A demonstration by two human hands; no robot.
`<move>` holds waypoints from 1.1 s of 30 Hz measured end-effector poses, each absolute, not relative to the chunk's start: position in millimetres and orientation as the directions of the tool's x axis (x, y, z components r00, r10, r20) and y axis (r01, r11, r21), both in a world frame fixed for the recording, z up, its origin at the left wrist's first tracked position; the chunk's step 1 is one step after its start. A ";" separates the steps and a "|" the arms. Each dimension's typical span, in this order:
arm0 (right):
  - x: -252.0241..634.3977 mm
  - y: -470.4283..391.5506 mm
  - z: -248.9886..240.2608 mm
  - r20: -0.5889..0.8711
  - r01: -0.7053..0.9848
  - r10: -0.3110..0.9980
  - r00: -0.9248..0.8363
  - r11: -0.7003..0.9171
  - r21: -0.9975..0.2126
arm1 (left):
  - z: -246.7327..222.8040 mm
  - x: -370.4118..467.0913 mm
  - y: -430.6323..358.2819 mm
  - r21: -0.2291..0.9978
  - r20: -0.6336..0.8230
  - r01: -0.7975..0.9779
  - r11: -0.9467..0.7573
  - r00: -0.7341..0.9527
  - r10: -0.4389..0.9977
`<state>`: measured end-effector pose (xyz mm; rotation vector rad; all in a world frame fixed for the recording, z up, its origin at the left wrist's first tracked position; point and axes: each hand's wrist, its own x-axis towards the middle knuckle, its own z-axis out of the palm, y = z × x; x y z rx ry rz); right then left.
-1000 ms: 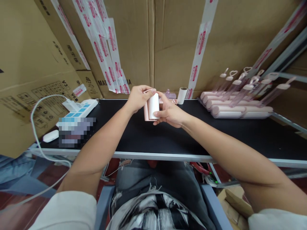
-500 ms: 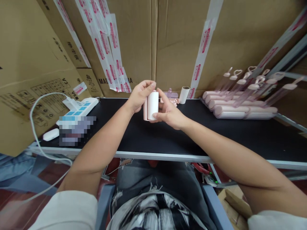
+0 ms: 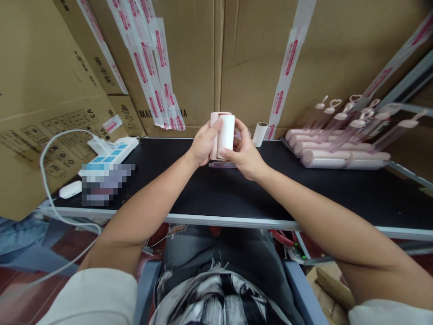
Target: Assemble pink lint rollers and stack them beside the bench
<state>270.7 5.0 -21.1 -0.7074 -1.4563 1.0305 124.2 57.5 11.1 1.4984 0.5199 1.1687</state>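
Observation:
In front of me, just above the black table point(image 3: 199, 194), both hands are closed around a pair of parts held upright. A white paper roll point(image 3: 227, 135) sits against a pale pink curved cover point(image 3: 214, 151), which shows along its left side and behind its top. My left hand point(image 3: 202, 145) grips the pink cover, with the thumb near the seam. My right hand point(image 3: 249, 157) holds the white roll, thumb low on its front and fingers behind it. Under the hands lies a translucent purple plastic piece point(image 3: 221, 165), partly hidden.
A cardboard tube point(image 3: 260, 134) stands at the table's back edge. On the right lie several pink lint rollers point(image 3: 345, 155) with purple handles point(image 3: 341, 131) pointing up. A white power strip point(image 3: 117, 153) and cable point(image 3: 47, 180) occupy the left. Cardboard point(image 3: 250, 67) walls the back.
Both hands and the parts have moved slightly right and up. My left hand has slid from the top down to the side of the pink cover. The purple piece beneath now shows.

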 end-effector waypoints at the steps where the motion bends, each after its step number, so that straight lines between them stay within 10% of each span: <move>1: 270.6 7.4 -23.2 0.473 -0.100 0.870 -0.143 0.462 -0.881 | 11.5 124.5 56.7 0.917 0.374 -0.302 -0.262 0.418 0.828; 9: 303.7 30.5 -29.6 0.545 0.439 0.818 -0.183 0.564 -0.700 | 26.1 101.2 62.9 0.897 0.225 -0.442 -0.020 0.416 0.881; 15: 309.9 31.3 -31.5 0.138 0.774 0.841 -0.524 0.537 -0.336 | 33.4 82.7 86.4 0.873 0.212 -0.484 -0.065 0.257 0.943; 27: 301.7 22.8 -32.7 0.601 0.338 0.627 -0.495 0.777 -0.531 | 14.0 93.4 98.2 0.935 0.203 -0.338 -0.106 0.267 0.942; 33: 295.3 21.8 -34.7 0.598 0.304 0.646 -0.474 0.757 -0.578 | 6.6 110.2 95.9 0.897 0.249 -0.427 -0.114 0.277 0.928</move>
